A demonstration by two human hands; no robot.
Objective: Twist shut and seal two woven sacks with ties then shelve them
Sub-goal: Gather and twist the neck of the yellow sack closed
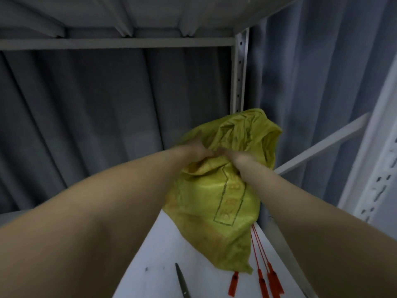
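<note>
Yellow woven sack carries a dark printed outline, a tall box with pale marks inside; the print is too blurred to read, no brand made out; sack stands on the white shelf, leaning toward the right-hand upright post; left hand and right hand meet at the neck, each grip closed on bunched fabric, knuckles nearly touching; loose mouth of the sack flares above and beyond the hands, the filled body hangs below them toward the camera; red ties lie on the shelf just beside the sack's lower corner, partly under it; scissors near the front edge; grey curtain behind.
</note>
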